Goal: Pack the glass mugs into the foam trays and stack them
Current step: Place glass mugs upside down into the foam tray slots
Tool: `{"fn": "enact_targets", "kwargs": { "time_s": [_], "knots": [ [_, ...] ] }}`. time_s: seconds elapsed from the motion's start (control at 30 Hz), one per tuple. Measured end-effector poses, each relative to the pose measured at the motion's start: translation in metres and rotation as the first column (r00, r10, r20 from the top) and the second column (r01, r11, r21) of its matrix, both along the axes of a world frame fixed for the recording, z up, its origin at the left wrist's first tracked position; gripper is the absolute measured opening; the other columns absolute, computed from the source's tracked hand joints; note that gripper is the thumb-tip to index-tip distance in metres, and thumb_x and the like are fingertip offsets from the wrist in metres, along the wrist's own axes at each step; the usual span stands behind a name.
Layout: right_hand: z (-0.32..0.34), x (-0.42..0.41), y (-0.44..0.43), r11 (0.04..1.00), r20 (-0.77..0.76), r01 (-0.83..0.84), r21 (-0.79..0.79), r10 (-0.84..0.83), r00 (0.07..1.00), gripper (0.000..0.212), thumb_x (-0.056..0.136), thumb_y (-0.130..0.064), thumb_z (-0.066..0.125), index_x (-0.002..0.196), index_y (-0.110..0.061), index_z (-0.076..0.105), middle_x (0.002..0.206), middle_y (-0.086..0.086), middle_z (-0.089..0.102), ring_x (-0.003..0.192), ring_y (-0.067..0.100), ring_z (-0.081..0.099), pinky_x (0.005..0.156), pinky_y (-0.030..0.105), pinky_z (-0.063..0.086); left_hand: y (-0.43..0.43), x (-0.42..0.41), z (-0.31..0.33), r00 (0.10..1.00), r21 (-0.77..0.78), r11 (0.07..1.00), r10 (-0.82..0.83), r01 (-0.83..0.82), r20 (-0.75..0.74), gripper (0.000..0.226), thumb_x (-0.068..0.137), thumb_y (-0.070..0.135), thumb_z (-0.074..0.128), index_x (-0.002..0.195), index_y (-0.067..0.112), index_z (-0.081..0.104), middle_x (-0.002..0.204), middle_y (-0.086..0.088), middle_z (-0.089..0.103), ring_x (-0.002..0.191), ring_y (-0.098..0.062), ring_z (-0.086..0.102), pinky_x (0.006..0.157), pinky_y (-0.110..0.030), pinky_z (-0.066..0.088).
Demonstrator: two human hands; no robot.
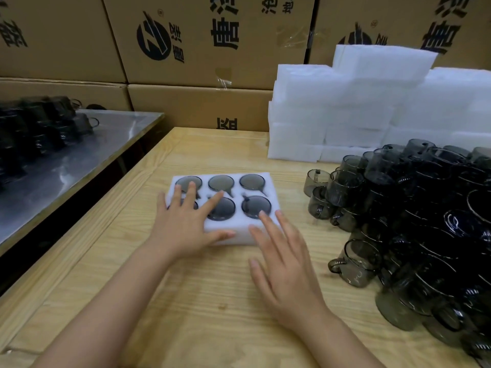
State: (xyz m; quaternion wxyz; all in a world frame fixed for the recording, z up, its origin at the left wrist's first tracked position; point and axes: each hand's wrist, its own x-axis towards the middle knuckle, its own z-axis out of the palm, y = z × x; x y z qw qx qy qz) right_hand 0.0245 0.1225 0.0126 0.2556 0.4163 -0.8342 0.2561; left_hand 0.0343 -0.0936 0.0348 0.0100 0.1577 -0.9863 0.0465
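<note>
Far left: a steel table [79, 155] carrying a blurred cluster of dark mugs [39, 126]. Behind, along the far side, printed cardboard boxes [202, 49] stacked high.

In the middle, on a wooden table [212, 301], a white foam tray [272, 193] with all six pockets filled by smoky glass mugs [252, 181], two rows of three. Left hand [183, 224] flat and wide on the tray's left half, fingers straight and spread over two of the mugs, thumb laid along the near edge, gripping nothing. Right hand [287, 264] likewise wide, fingers straight, tips touching the tray's near right corner, palm above bare wood.

Further right, at the far edge, a tall pile of white foam blocks [358, 107], presumably spare trays. Nearer, a loose heap [425, 221] of more mugs, unpacked, tumbled against one another.

Looks full and ready for stacking. Probably light and soft in the foam itself, easily dented by pinching fingers, yet weighted by six brittle, smooth-sided glasses. Seems to call for a hold at both short ends, palms pressing inward low on the side walls or fingers slid beneath, tray kept level, mugs kept seated. Worth avoiding: lifting by one corner, bending the foam, knocking the heap at right.
</note>
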Motion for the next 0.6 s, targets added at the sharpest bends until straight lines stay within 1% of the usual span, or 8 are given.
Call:
{"fn": "enact_targets", "kwargs": {
  "time_s": [0.1,0.17,0.2,0.27,0.33,0.47,0.53,0.6],
  "knots": [
    [-0.006,-0.004,-0.004,0.996,0.044,0.027,0.086,-0.031,0.999,0.046,0.09,-0.032,0.041,0.124,-0.008,0.06,0.137,0.011,0.052,0.135,0.03,0.035,0.104,0.041,0.031,-0.026,-0.018,0.003,1.0,-0.101,0.995,0.012,-0.014,-0.016,0.078,0.079,0.079,0.013,0.148,0.046,-0.003,0.161,-0.012,-0.005,0.147,-0.032,-0.009,0.109,-0.064,-0.011],
    [-0.008,-0.006,-0.004,0.993,0.097,0.05,0.103,-0.06,0.993,0.046,0.089,-0.033,0.041,0.125,-0.01,0.059,0.136,0.008,0.052,0.135,0.029,0.037,0.105,0.039,0.029,-0.026,-0.026,-0.004,0.988,-0.183,0.983,-0.024,-0.003,-0.15,0.06,0.095,0.059,0.028,0.15,0.045,0.006,0.16,-0.017,0.004,0.147,-0.036,-0.001,0.109,-0.067,-0.004],
    [-0.008,-0.007,-0.003,0.993,0.11,0.057,0.105,-0.069,0.992,0.047,0.089,-0.033,0.041,0.126,-0.01,0.059,0.136,0.007,0.052,0.135,0.029,0.037,0.105,0.039,0.029,-0.022,-0.029,-0.009,0.975,-0.177,0.984,-0.033,-0.007,-0.221,0.056,0.1,0.045,0.034,0.149,0.045,0.009,0.158,-0.018,0.009,0.146,-0.037,0.005,0.109,-0.066,0.0],
    [-0.011,-0.009,-0.003,0.993,0.113,0.059,0.105,-0.071,0.991,0.048,0.087,-0.033,0.042,0.126,-0.01,0.058,0.136,0.006,0.053,0.134,0.029,0.038,0.104,0.039,0.029,-0.016,-0.034,-0.021,0.959,-0.134,0.991,-0.01,-0.029,-0.282,0.061,0.101,0.021,0.038,0.149,0.046,0.009,0.157,-0.018,0.013,0.146,-0.035,0.009,0.11,-0.063,0.005],
    [-0.013,-0.01,-0.004,0.994,0.107,0.056,0.092,-0.066,0.992,0.048,0.086,-0.032,0.043,0.125,-0.01,0.059,0.134,0.005,0.054,0.133,0.028,0.04,0.103,0.039,0.031,-0.019,-0.045,-0.026,0.953,-0.101,0.993,0.031,-0.064,-0.3,0.071,0.096,0.008,0.035,0.149,0.046,0.006,0.158,-0.016,0.009,0.146,-0.034,0.004,0.112,-0.062,0.003],
    [-0.018,-0.015,-0.005,0.996,0.053,0.07,0.058,-0.074,0.996,0.046,0.082,-0.033,0.046,0.118,-0.011,0.064,0.123,0.001,0.062,0.125,0.024,0.048,0.1,0.036,0.033,-0.044,-0.081,-0.02,0.959,-0.051,0.993,0.088,-0.106,-0.271,0.075,0.092,0.0,0.035,0.149,0.043,0.011,0.157,-0.017,0.008,0.145,-0.038,-0.001,0.112,-0.063,0.0],
    [-0.02,-0.018,-0.007,0.997,0.025,0.062,0.038,-0.063,0.998,0.043,0.079,-0.033,0.046,0.109,-0.012,0.069,0.107,-0.003,0.068,0.112,0.019,0.06,0.098,0.035,0.036,-0.058,-0.1,-0.019,0.96,-0.052,0.991,0.103,-0.12,-0.259,0.074,0.092,0.001,0.035,0.149,0.042,0.012,0.157,-0.017,0.009,0.145,-0.038,-0.001,0.113,-0.063,0.0],
    [-0.023,-0.021,-0.009,0.997,0.008,0.056,0.049,-0.056,0.998,0.041,0.074,-0.034,0.047,0.098,-0.015,0.074,0.092,-0.006,0.071,0.094,0.013,0.068,0.09,0.03,0.042,-0.076,-0.122,-0.019,0.962,-0.059,0.99,0.111,-0.13,-0.251,0.072,0.093,0.002,0.035,0.149,0.041,0.014,0.155,-0.017,0.011,0.145,-0.038,0.001,0.112,-0.063,0.001]
  ]
}}
